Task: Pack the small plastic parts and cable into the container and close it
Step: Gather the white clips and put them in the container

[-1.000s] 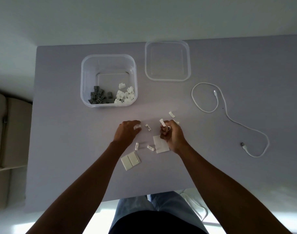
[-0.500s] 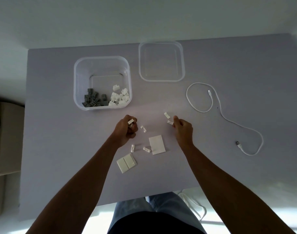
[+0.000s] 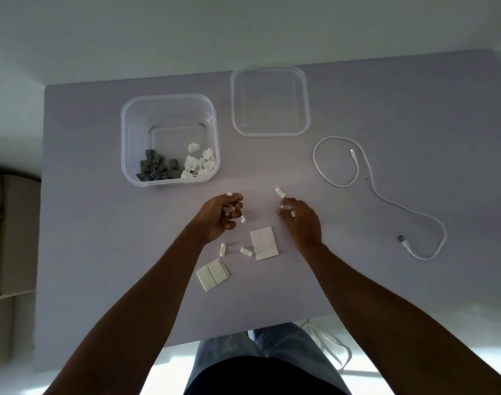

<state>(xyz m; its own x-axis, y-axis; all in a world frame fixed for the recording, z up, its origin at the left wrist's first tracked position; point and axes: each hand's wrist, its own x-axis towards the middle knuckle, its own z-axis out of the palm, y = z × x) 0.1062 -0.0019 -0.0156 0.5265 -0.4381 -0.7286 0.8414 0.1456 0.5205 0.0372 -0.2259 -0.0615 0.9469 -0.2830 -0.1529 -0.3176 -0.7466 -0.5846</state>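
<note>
a person seated at a lavender-grey table gathers small white plastic clips, seen from a head-worn camera looking down. the left hand, just left of centre, has its fingers curled around several white clips, one poking out above the knuckles. the right hand, just right of centre, has its fingers bent down to the tabletop with small white clips at the fingertips; whether they are pinched or only touched cannot be told. one loose clip lies at the 12 o'clock edge of that hand, apart from it. between the wrists, toward 6 o'clock, lie two more clips, a plain white square plate and a two-panel white plate. the clear square container stands open at 11 o'clock from the hands, with dark grey clips heaped in its near left corner and white clips in its near right corner. its clear lid lies flat on the table at 12 o'clock, just right of the container. the white usb cable sprawls in a loose loop at 3 o'clock, well apart from both hands, both plugs on the table.
</note>
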